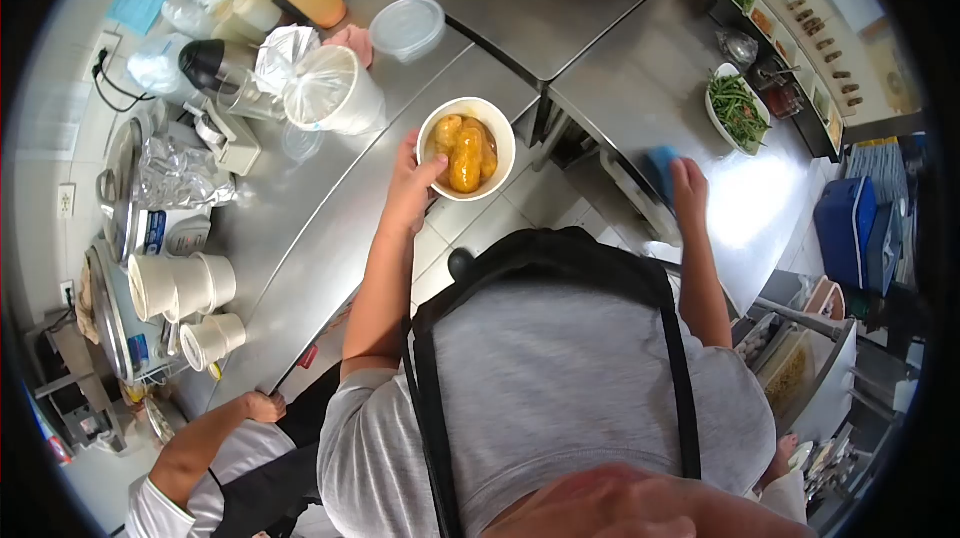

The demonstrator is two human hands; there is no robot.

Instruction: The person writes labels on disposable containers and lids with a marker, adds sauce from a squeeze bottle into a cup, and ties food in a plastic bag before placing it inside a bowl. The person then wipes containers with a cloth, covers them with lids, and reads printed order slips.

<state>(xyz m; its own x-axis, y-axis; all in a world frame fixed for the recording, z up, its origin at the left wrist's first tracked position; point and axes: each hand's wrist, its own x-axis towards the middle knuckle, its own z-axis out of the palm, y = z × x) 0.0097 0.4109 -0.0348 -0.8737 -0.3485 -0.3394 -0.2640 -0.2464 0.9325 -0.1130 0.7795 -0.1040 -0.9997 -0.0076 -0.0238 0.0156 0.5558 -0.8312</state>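
Note:
My left hand (408, 188) grips a round white tub (509, 155), thumb over its rim and fingers around its outer side. Inside the tub lie several glossy yellow-orange pieces of food (465, 160) in a brownish sauce. The tub is held over the gap in front of the steel counters. Out to the right, my right hand (688, 188) is closed on a blue cloth (660, 170), at the edge of the right steel counter; the cloth is slightly blurred.
White tubs (180, 286) stand stacked on the left counter (290, 238), near a bag-lined white bucket (345, 88) and a clear lid (407, 26). A bowl of green beans (738, 110) sits on the right counter. A co-worker's arm (205, 443) is at lower left.

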